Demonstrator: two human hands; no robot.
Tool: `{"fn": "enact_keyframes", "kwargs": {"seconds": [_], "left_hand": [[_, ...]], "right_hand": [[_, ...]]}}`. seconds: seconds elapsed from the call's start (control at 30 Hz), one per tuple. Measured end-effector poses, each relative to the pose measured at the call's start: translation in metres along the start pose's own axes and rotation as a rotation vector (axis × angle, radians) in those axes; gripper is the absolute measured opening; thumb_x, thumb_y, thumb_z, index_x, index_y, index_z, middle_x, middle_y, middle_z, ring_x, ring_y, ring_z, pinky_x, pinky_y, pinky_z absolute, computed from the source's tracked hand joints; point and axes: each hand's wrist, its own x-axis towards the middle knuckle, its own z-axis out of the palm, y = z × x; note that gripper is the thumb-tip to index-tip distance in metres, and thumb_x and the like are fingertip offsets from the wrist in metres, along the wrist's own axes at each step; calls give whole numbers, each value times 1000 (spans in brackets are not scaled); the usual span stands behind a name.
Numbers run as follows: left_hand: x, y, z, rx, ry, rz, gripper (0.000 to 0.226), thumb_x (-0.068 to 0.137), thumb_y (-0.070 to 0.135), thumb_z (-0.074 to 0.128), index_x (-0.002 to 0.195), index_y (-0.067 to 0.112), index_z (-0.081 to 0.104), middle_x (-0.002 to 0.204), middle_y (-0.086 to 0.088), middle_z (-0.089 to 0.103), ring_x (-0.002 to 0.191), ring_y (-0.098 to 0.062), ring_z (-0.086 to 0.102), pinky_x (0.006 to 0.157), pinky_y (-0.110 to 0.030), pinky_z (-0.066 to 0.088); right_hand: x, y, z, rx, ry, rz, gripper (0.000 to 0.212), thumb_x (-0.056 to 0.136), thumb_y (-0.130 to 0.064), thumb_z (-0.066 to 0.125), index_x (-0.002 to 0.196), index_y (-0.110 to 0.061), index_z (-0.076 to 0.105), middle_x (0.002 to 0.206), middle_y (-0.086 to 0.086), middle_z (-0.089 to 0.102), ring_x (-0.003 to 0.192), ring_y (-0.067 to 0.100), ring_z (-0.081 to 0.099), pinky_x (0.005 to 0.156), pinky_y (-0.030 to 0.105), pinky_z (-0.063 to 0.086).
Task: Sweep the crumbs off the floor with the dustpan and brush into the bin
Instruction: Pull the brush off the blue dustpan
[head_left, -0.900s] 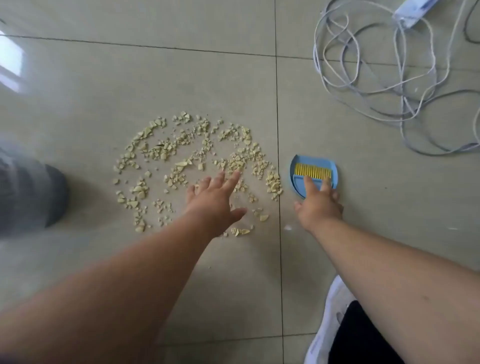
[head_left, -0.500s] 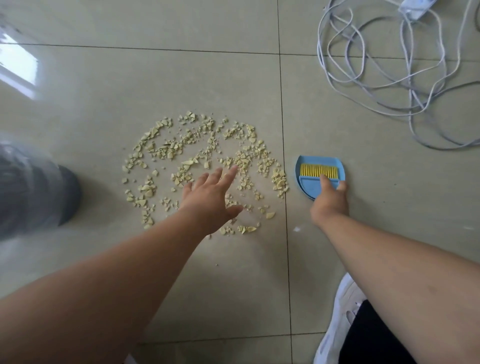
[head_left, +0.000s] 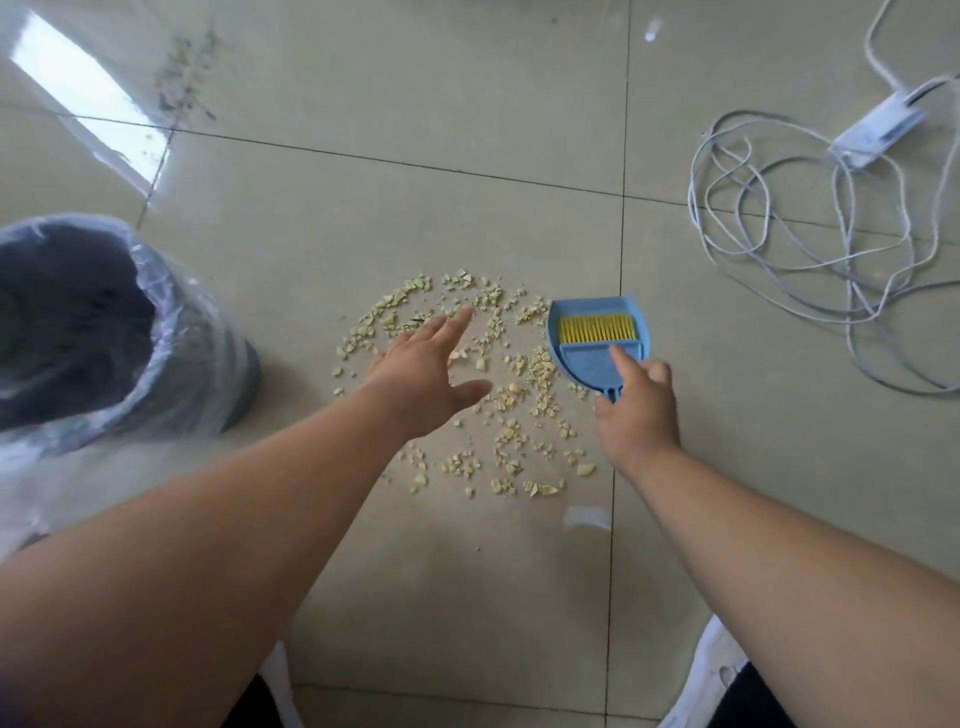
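From the head camera, the right hand (head_left: 638, 410) reaches down onto the handle end of the blue dustpan (head_left: 597, 358). Its index finger lies on the pan's rear surface and the other fingers curl at the handle, but whether they have closed around it cannot be told. The brush (head_left: 597, 329), with yellow bristles, sits nested inside the pan, just beyond the fingertips. The left hand (head_left: 423, 371) is spread flat and open, holding nothing, above the pale yellow crumbs (head_left: 511, 415), which lie scattered between the two hands and reach the pan's left edge. The bin (head_left: 104, 332), dark and lined with a clear plastic bag, stands to the left, near the crumbs but apart from them.

No writing is legible anywhere.

The floor (head_left: 415, 208) is glossy beige tile with dark grout lines. Grey cables (head_left: 810, 249) lie coiled at far right beside a white power strip (head_left: 883, 127).
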Motion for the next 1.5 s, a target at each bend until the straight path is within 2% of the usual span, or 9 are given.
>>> {"fn": "enact_keyframes", "kwargs": {"seconds": [0.17, 0.33, 0.5, 0.6, 0.73, 0.87, 1.0, 1.27, 1.5], "left_hand": [[-13, -19, -15, -193, 97, -20, 91, 91, 70, 61, 164, 53, 9, 168, 6, 41, 152, -26, 42, 121, -51, 41], [-30, -24, -18, -856, 152, -65, 84, 92, 47, 72, 160, 55, 24, 148, 5, 61, 131, -16, 63, 114, -46, 50], [-45, -38, -17, -1370, 161, -160, 76, 109, 13, 56, 164, 48, 18, 135, -4, 68, 106, -19, 77, 77, -34, 65], [-52, -51, -22, -1549, 130, -173, 71, 110, 5, 52, 166, 40, 26, 140, -18, 64, 111, -37, 75, 79, -49, 66], [-52, -60, -39, -1514, 76, -185, 68, 110, 6, 54, 164, 40, 33, 139, -23, 63, 100, -36, 74, 73, -48, 66], [-48, -51, -45, -1476, 25, -153, 64, 110, 7, 54, 163, 39, 38, 128, -19, 66, 102, -35, 68, 73, -48, 64], [-43, -49, -31, -1482, 16, -156, 64, 110, 5, 53, 162, 38, 39, 132, -23, 63, 103, -36, 66, 77, -52, 65], [-34, -57, -8, -1423, -20, -234, 69, 107, 0, 56, 163, 36, 38, 141, -19, 64, 119, -39, 68, 87, -58, 62], [-32, -45, -2, -1372, -10, -269, 69, 107, 3, 58, 164, 36, 37, 131, -16, 70, 118, -37, 72, 87, -59, 64]], "right_hand": [[-30, -78, 16, 49, -44, -191, 62, 94, -3, 64, 153, -17, 46, 130, 7, 43, 106, 14, 47, 94, 18, 34], [-58, -136, 31, 121, -70, -282, 55, 94, -13, 71, 146, -13, 53, 128, 6, 48, 107, 15, 51, 91, 20, 37], [-78, -158, 37, 127, -96, -310, 56, 90, -22, 77, 141, -11, 58, 111, 1, 50, 90, 12, 52, 78, 15, 40], [-90, -162, 38, 139, -157, -345, 53, 86, -32, 80, 134, -14, 64, 104, 0, 57, 83, 8, 56, 66, 8, 42], [-98, -161, 32, 21, -178, -465, 52, 82, -30, 79, 131, -15, 66, 112, -2, 56, 96, 15, 59, 88, 30, 53], [-92, -164, 23, -253, -127, -629, 66, 72, -48, 80, 127, -13, 66, 129, 2, 56, 120, 25, 49, 103, 39, 46], [-82, -165, 28, -427, -313, -665, 91, 69, -54, 79, 146, -15, 47, 157, 8, 40, 145, 29, 34, 116, 42, 37], [-76, -152, 48, -364, -451, -696, 54, 69, -38, 77, 116, -19, 57, 107, 1, 61, 95, 24, 62, 73, 33, 53], [-76, -139, 42, -319, -505, -672, 46, 71, -30, 77, 113, -22, 59, 95, -3, 65, 82, 18, 63, 69, 28, 56]]}}
